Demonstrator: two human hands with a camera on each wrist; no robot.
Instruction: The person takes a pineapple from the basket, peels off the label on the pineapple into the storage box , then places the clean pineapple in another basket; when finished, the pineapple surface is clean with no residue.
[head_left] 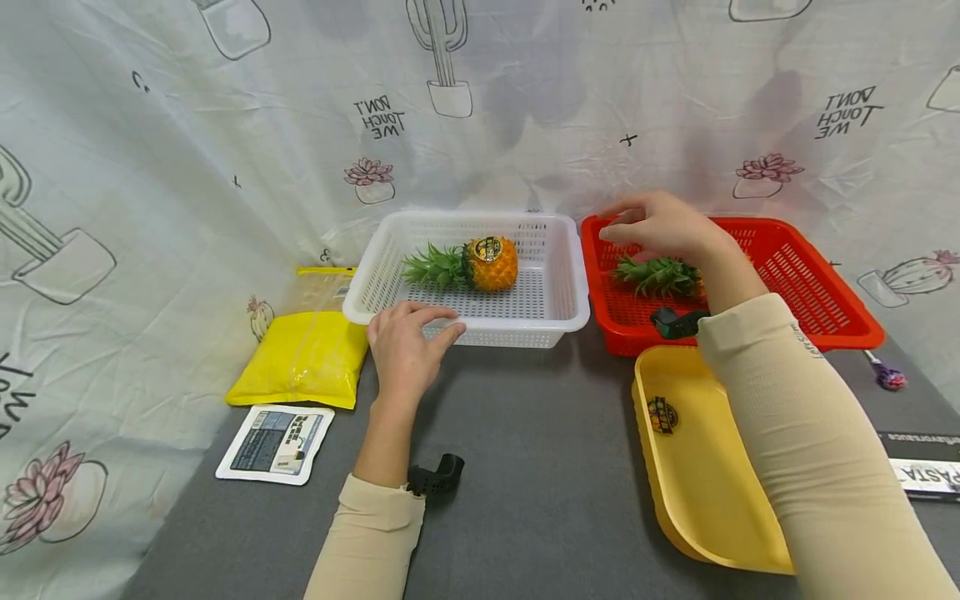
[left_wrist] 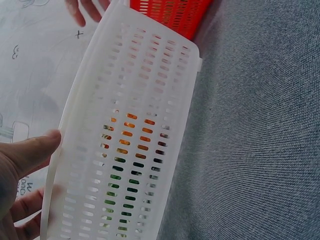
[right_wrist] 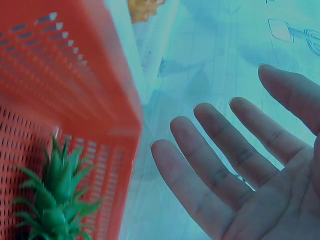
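Observation:
My left hand [head_left: 408, 346] is at the near rim of the white basket [head_left: 502, 325], its thumb [left_wrist: 42, 147] right at the edge and the other fingers passing behind the rim in the left wrist view. A gap shows between thumb and forefinger. Inside lies a small pineapple [head_left: 491, 264] on its side, its leaves to the left and a round label on it. Over the left part of the red basket [head_left: 795, 275] hovers my right hand [head_left: 663, 225], empty, with its fingers spread. Below it are the green leaves [right_wrist: 55, 195] of another pineapple, its fruit mostly hidden by my arm.
A yellow tray [head_left: 697, 467] with a round label stands at the front right, partly under my right arm. To the left lie a yellow bag [head_left: 307, 354] and a white flat pack [head_left: 276, 443]. A lollipop [head_left: 890, 377] and a black pasta box [head_left: 926, 467] lie right.

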